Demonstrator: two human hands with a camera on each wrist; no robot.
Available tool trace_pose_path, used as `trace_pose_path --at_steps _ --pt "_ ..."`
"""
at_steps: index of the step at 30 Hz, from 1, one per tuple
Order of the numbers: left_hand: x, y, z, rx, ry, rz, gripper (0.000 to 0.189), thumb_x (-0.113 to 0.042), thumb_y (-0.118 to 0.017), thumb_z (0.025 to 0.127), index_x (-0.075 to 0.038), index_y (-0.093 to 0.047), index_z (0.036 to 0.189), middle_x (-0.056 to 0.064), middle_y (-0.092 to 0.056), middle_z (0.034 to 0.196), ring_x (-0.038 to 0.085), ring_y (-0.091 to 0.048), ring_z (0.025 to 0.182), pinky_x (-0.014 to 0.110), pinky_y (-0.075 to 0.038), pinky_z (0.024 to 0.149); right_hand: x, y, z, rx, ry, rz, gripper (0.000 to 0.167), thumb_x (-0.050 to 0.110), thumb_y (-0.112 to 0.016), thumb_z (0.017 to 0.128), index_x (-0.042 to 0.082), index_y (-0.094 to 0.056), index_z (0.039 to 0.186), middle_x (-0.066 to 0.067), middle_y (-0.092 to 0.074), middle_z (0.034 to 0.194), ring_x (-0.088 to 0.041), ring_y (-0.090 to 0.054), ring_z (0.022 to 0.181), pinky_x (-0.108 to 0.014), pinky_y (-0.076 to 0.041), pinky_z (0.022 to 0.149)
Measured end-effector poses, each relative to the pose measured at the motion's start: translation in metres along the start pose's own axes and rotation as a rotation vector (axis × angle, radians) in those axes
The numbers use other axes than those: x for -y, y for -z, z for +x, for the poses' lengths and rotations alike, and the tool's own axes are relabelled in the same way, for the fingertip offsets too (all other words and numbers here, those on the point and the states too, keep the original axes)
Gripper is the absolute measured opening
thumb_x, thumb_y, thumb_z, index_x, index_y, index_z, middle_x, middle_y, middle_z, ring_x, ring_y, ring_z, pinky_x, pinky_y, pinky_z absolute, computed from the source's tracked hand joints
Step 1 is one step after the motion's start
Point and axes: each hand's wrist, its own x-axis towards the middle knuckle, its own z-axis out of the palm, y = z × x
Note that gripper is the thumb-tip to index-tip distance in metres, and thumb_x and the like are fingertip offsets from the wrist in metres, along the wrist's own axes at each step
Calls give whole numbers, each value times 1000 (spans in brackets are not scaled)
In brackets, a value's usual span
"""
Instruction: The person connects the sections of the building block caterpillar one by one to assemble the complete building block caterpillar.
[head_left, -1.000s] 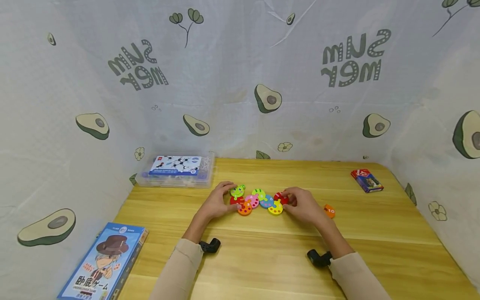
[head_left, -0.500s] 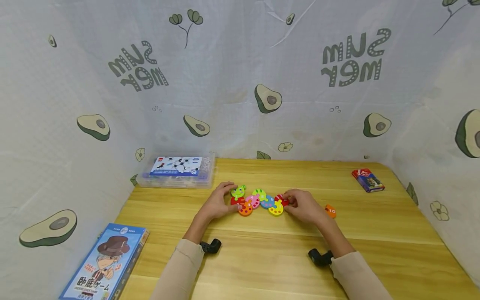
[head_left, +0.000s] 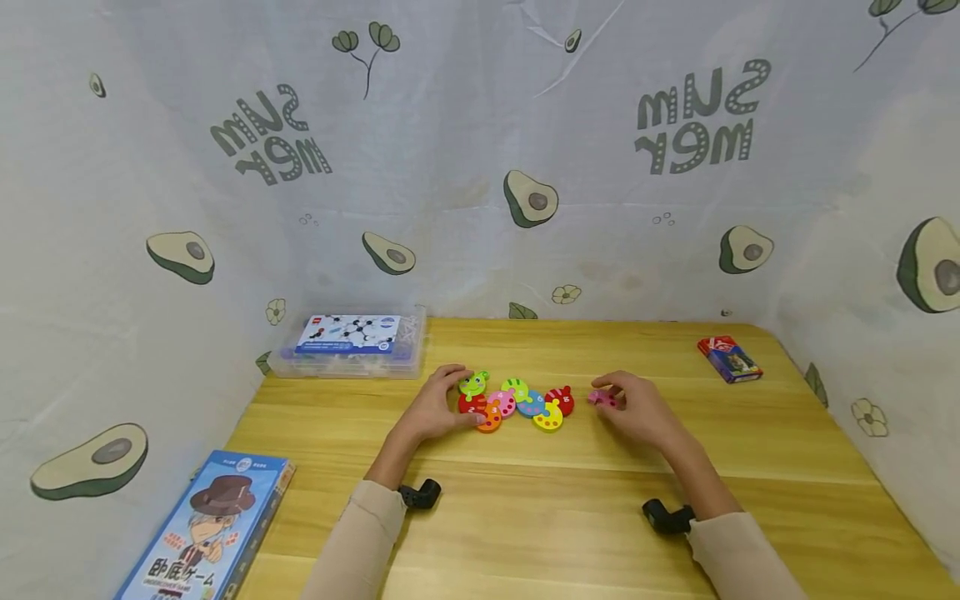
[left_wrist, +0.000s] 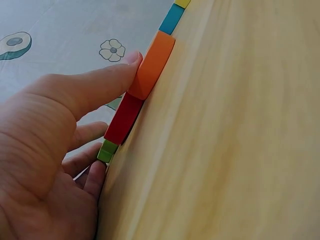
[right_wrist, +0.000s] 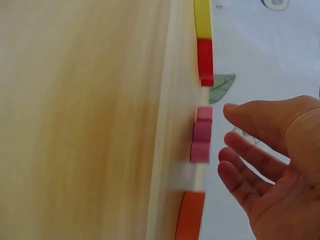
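Note:
On the table lies a linked caterpillar number puzzle (head_left: 530,404), with a smiling green head piece (head_left: 472,383) at its left end and a red striped piece (head_left: 558,402) at its right end. My left hand (head_left: 433,407) spans that left end. In the left wrist view its thumb rests against the orange piece (left_wrist: 154,65), while the other fingers reach the green head. My right hand (head_left: 637,408) is just above a separate pink piece (head_left: 602,398). The right wrist view shows relaxed fingers apart from the pink piece (right_wrist: 201,135). An orange piece (right_wrist: 191,215) lies beside it, hidden in the head view.
A clear plastic case (head_left: 348,342) with a molecule-print label stands at the back left. A blue game box (head_left: 210,525) lies at the front left. A small red and blue card box (head_left: 730,359) sits at the back right. A patterned curtain (head_left: 450,167) surrounds the table.
My right hand has let go of the red piece at the row's right end and moved right, over the pink piece. It now covers the loose orange piece. My left hand stays in place.

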Motion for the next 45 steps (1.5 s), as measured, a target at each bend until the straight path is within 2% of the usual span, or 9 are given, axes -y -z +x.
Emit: trace_pose_path --at_steps 4,9,16,20,27,38,45 --pt "1 1 0 0 13 -3 83 -39 -89 80 -14 -53 150 9 -39 161 34 -39 148 54 -36 122 -9 5 -4 34 10 -8 35 9 -71 95 0 -66 129 -24 -65 128 -43 -65 111 -60 -56 95" --pt "3 2 0 7 17 -1 83 -36 -89 80 -14 -53 151 8 -38 161 34 -40 148 53 -36 122 -12 7 -9 71 36 -21 42 8 -71 94 -3 -63 134 -27 -63 134 -46 -62 120 -62 -52 101" --pt "3 2 -3 23 13 -4 82 -34 -88 81 -15 -51 152 7 -37 163 34 -34 152 55 -31 124 -10 4 -11 112 -9 -40 43 9 -71 95 -3 -62 135 -28 -62 135 -48 -57 126 -65 -46 106" --pt "2 2 -3 35 6 -20 82 -33 -88 82 -16 -50 153 5 -37 164 35 -34 152 56 -31 124 -10 2 -10 103 -27 -44 42 8 -70 95 -4 -62 134 -26 -64 131 -42 -61 117 -63 -50 103" --pt "2 2 -3 40 9 -18 82 -33 -88 82 -15 -51 152 4 -37 164 35 -34 153 56 -30 124 -10 0 -9 68 -31 -44 37 12 -71 96 -2 -65 129 -18 -68 117 -27 -60 97 -49 -56 89" --pt "2 1 -1 10 12 -16 79 -34 -88 80 -15 -54 149 7 -39 161 34 -40 149 54 -35 122 -5 -1 -2 41 -55 -14 38 15 -72 97 1 -65 131 -12 -67 105 -23 -59 90 -38 -56 80" --pt "2 0 -1 5 8 -30 80 -34 -90 79 -14 -55 149 8 -40 160 34 -43 146 51 -38 121 1 -3 4 26 -63 -10 38 14 -73 96 2 -65 131 -14 -67 108 -22 -59 88 -35 -56 79"
